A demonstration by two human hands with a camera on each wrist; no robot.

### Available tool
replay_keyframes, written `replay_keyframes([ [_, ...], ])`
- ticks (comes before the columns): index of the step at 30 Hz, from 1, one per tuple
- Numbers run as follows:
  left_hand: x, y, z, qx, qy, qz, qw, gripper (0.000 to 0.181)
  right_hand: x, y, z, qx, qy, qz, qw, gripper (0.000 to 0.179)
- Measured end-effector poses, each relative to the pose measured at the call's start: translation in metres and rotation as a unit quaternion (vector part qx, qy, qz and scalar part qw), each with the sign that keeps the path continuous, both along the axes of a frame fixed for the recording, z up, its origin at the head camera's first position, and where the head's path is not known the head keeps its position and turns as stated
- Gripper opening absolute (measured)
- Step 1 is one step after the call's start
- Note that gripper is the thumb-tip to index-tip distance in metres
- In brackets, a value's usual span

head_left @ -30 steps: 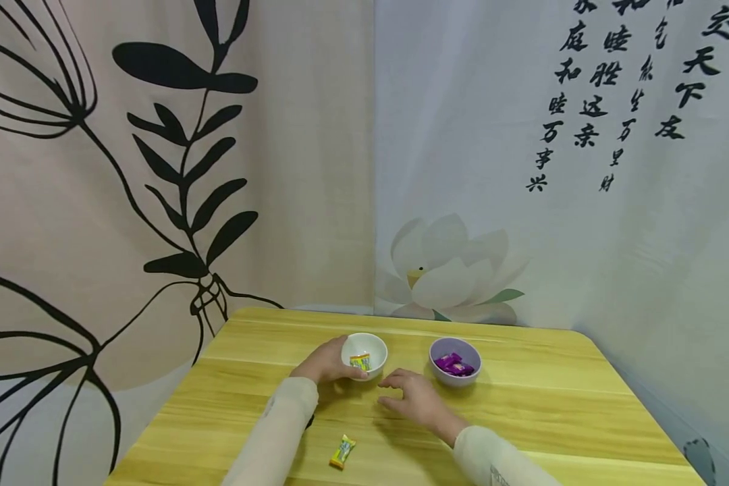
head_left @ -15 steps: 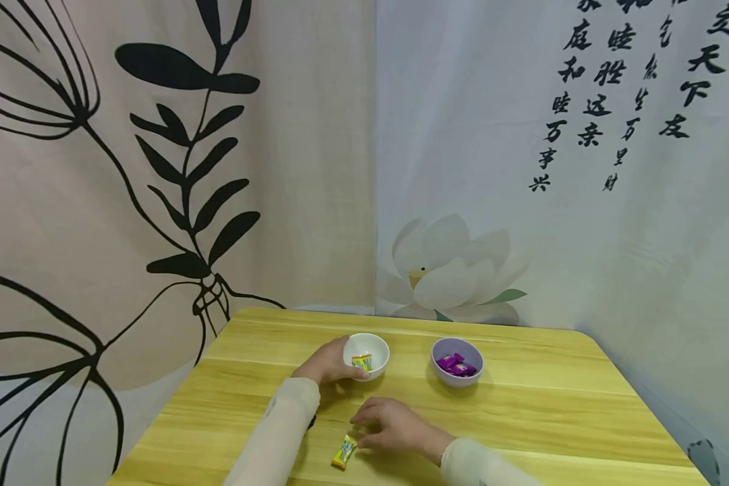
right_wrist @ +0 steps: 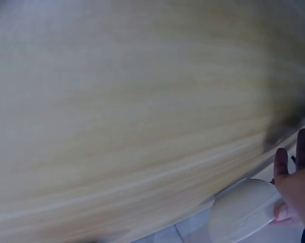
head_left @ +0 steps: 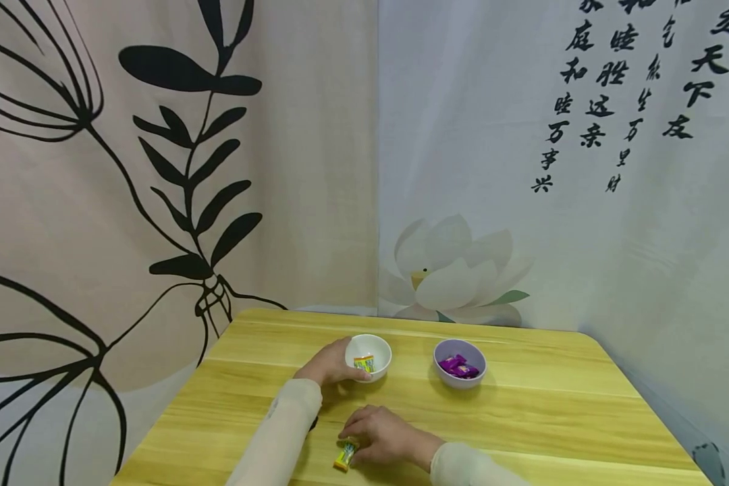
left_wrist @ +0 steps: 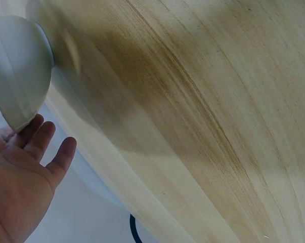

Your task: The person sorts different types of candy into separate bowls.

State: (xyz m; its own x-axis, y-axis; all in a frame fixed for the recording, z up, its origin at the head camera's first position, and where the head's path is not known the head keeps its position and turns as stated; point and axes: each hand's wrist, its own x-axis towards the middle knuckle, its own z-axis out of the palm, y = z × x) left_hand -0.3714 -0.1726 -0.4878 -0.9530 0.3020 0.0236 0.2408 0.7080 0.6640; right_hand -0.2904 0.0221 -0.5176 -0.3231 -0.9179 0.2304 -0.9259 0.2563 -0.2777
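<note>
My left hand [head_left: 329, 363] grips the left side of a white bowl [head_left: 381, 358], its thumb at the near rim. Inside that bowl lies a yellow wrapped candy [head_left: 364, 363]. In the left wrist view the bowl [left_wrist: 20, 66] stands over the fingers of the left hand [left_wrist: 26, 177]. Nearer the front of the table, my right hand [head_left: 383, 435] pinches another yellow wrapped candy [head_left: 344, 457] between thumb and fingertips. The right wrist view has part of the right hand [right_wrist: 299, 185], with its fingertips toward the edge of the picture and the candy out of sight.
A lilac bowl [head_left: 460, 383] holding purple wrapped candies [head_left: 458, 366] stands right of the white bowl. Both are on a wood-grain table [head_left: 559, 405]. Behind the table hangs a printed curtain [head_left: 316, 202] with plants and writing.
My right hand has come from between the two bowls toward the front left and taken hold of the candy on the table. The left hand stays at the white bowl.
</note>
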Motion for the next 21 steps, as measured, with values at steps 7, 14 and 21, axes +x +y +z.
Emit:
replay_keyframes([
  [7, -0.0005, 0.0004, -0.0016, 0.001, -0.007, 0.011, 0.9999, 0.090, -0.0008, 0.0004, -0.0038, 0.016, 0.007, -0.002, 0.9998, 0.028],
  [14, 0.0014, 0.0003, 0.0000, 0.000, -0.009, 0.017, 0.9998, 0.092, -0.0001, 0.0041, -0.0049, 0.010, 0.041, -0.012, 0.9990, 0.023],
  [21, 0.0024, 0.0013, 0.0027, 0.003, -0.007, 0.014, 0.9999, 0.090, -0.0009, 0.0086, -0.0046, 0.003, 0.055, -0.020, 0.9983, 0.020],
])
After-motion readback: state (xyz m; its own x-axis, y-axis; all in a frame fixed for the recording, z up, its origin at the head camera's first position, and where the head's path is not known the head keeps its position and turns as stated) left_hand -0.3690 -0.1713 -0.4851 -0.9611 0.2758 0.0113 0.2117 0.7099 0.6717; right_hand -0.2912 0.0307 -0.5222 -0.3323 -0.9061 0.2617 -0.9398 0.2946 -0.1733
